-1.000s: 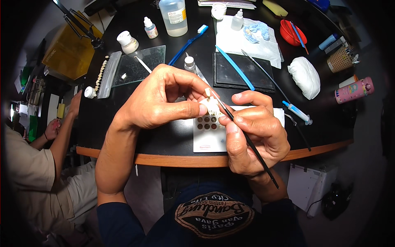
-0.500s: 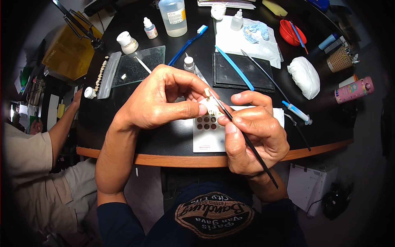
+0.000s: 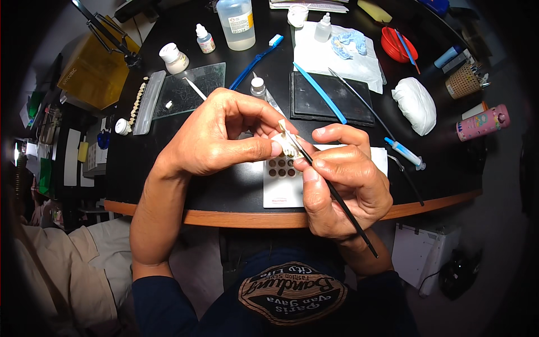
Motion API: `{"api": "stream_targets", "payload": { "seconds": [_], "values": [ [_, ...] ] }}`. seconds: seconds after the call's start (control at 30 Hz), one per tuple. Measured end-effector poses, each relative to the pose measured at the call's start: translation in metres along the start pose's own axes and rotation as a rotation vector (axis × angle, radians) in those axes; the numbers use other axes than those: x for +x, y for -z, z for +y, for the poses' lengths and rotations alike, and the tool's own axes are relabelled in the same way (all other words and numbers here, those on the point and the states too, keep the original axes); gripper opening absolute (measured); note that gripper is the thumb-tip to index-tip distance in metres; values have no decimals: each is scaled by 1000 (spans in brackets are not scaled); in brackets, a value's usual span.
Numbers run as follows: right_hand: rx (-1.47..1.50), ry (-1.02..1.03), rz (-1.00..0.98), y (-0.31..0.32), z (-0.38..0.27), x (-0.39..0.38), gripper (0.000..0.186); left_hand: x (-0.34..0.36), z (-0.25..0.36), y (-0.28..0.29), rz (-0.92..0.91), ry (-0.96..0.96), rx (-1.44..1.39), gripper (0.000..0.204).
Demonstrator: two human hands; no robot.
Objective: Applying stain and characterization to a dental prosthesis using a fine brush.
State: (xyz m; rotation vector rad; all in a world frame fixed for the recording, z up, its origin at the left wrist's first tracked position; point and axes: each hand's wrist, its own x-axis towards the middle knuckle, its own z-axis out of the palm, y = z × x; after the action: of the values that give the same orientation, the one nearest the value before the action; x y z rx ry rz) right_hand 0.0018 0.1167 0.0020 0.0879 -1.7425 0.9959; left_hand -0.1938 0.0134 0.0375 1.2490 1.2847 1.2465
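Note:
My left hand (image 3: 216, 140) grips a small white dental model (image 3: 289, 145) between thumb and fingers, with a small cream tooth piece standing up from it. My right hand (image 3: 345, 188) is closed on a slim dark brush (image 3: 352, 219), whose tip reaches up to the tooth piece. Beneath both hands lies a white palette (image 3: 279, 191) with several dark wells, partly hidden. Just behind stands a small clear bottle with a white cap (image 3: 259, 88).
A glass slab (image 3: 196, 84), black tray (image 3: 320, 95), blue sticks, syringe (image 3: 405, 153), wadded white bundle (image 3: 414, 105), red bowl (image 3: 396, 45) and bottles crowd the black desk (image 3: 224, 196). Another person's light-clothed legs (image 3: 84, 264) are at lower left.
My right hand and brush have shifted slightly leftward, toward the model. My left hand stays nearly still. The other person's arm at left has drawn back out of sight.

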Motion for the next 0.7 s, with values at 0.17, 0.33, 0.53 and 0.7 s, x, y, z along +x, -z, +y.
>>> {"api": "stream_targets", "payload": {
  "seconds": [0.17, 0.33, 0.53, 0.7],
  "values": [
    [0, -4, -10, -1, 0, 0, 20, -1, -1, 0, 3, 1, -7, 32],
    [49, -33, 35, 0, -2, 1, 20, -1, 2, 0, -10, -1, 7, 34],
    [100, -96, 61, -1, -3, -4, 20, -1, -1, -4, -2, -45, 23, 36],
    [40, -36, 24, 2, -3, -1, 21, 1, -3, -4, -12, -54, -12, 35]
  ]
}}
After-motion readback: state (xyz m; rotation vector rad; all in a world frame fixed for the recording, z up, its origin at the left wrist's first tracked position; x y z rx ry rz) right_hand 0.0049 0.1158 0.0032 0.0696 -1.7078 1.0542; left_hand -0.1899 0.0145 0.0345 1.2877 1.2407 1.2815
